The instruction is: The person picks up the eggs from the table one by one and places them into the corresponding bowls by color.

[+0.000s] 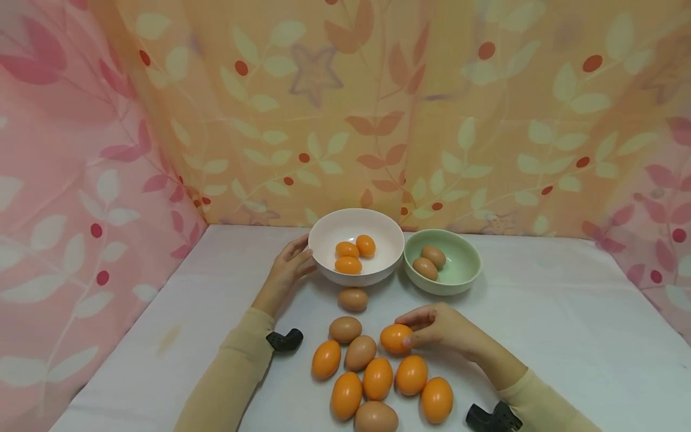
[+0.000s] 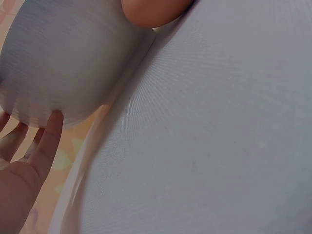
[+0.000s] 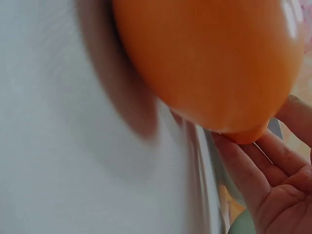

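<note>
My left hand (image 1: 288, 270) rests its extended fingers (image 2: 52, 129) against the left side of a white bowl (image 1: 378, 264) with three orange eggs in it. With thumb and fingertips my right hand (image 1: 445, 330) pinches an orange egg (image 1: 395, 339) low over the table, at the top right of a loose group of eggs. In the right wrist view that held egg (image 3: 247, 135) is mostly hidden behind a nearer orange egg (image 3: 209, 58). The group mixes orange eggs (image 1: 346, 396) with brown eggs (image 1: 360, 353). One brown egg (image 1: 353, 299) lies just before the white bowl.
A smaller green bowl (image 1: 461, 273) with two brown eggs stands close to the white bowl's right side. White cloth (image 1: 567, 312) covers the table. Floral curtains (image 1: 432, 150) rise behind and at both sides. A black wrist device (image 1: 285, 341) sits by the left sleeve.
</note>
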The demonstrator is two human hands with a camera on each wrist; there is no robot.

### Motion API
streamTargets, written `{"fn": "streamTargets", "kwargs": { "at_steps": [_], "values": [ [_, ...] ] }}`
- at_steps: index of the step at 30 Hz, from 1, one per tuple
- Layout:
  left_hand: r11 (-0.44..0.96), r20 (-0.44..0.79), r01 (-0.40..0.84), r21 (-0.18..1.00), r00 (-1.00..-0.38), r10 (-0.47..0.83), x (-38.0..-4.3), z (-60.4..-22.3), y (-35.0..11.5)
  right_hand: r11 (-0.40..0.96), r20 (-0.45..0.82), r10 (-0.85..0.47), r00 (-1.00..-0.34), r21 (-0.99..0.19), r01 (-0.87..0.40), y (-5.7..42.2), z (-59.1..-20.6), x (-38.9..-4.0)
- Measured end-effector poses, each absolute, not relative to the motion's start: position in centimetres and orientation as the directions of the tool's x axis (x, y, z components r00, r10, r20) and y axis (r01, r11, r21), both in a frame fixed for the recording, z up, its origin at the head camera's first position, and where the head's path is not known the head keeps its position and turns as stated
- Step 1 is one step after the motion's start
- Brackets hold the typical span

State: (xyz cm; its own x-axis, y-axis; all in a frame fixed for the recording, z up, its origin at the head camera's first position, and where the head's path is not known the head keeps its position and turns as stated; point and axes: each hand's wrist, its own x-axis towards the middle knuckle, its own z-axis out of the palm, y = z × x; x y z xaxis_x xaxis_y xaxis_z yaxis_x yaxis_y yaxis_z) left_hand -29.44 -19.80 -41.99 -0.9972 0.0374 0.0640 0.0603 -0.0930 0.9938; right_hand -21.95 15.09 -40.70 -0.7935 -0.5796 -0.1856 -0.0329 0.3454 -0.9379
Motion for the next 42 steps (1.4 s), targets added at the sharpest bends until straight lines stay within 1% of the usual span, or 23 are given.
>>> {"fn": "streamTargets", "kwargs": {
  "at_steps": [5, 12, 17, 29, 32, 37, 42],
  "values": [
    [-0.096, 0.074, 0.069, 0.993, -0.996, 0.058, -29.6, -42.1, -19.7, 0.362, -0.178, -0.57, -0.802, -0.931, -0.051, 15.5, -40.1, -22.2],
    [-0.094, 0.065, 0.06, 0.994, -0.997, 0.044, -29.5, -42.0, -19.9, 0.369, -0.164, -0.579, -0.799, -0.926, -0.077, 14.5, -38.4, -22.8],
    [-0.104, 0.064, 0.059, 0.993, -0.997, 0.048, -29.6, -42.0, -19.6, 0.406, -0.155, -0.57, -0.807, -0.907, -0.112, 14.1, -37.3, -23.2],
    [-0.1, 0.047, 0.043, 0.994, -0.998, 0.036, -29.6, -42.2, -20.0, 0.387, -0.099, -0.593, -0.799, -0.905, -0.176, 12.1, -35.1, -25.0],
    [-0.092, 0.049, 0.045, 0.995, -0.998, 0.041, -29.6, -42.2, -20.1, 0.381, -0.097, -0.575, -0.813, -0.911, -0.161, 11.6, -34.6, -25.5],
    [-0.089, 0.053, 0.049, 0.995, -0.998, 0.044, -29.6, -42.2, -20.1, 0.361, -0.128, -0.495, -0.859, -0.93, -0.07, 10.8, -33.7, -26.4],
    [-0.092, 0.055, 0.051, 0.994, -0.998, 0.043, -29.6, -42.2, -20.0, 0.328, -0.144, -0.497, -0.856, -0.944, -0.032, 9.9, -32.9, -27.0]
  ]
}}
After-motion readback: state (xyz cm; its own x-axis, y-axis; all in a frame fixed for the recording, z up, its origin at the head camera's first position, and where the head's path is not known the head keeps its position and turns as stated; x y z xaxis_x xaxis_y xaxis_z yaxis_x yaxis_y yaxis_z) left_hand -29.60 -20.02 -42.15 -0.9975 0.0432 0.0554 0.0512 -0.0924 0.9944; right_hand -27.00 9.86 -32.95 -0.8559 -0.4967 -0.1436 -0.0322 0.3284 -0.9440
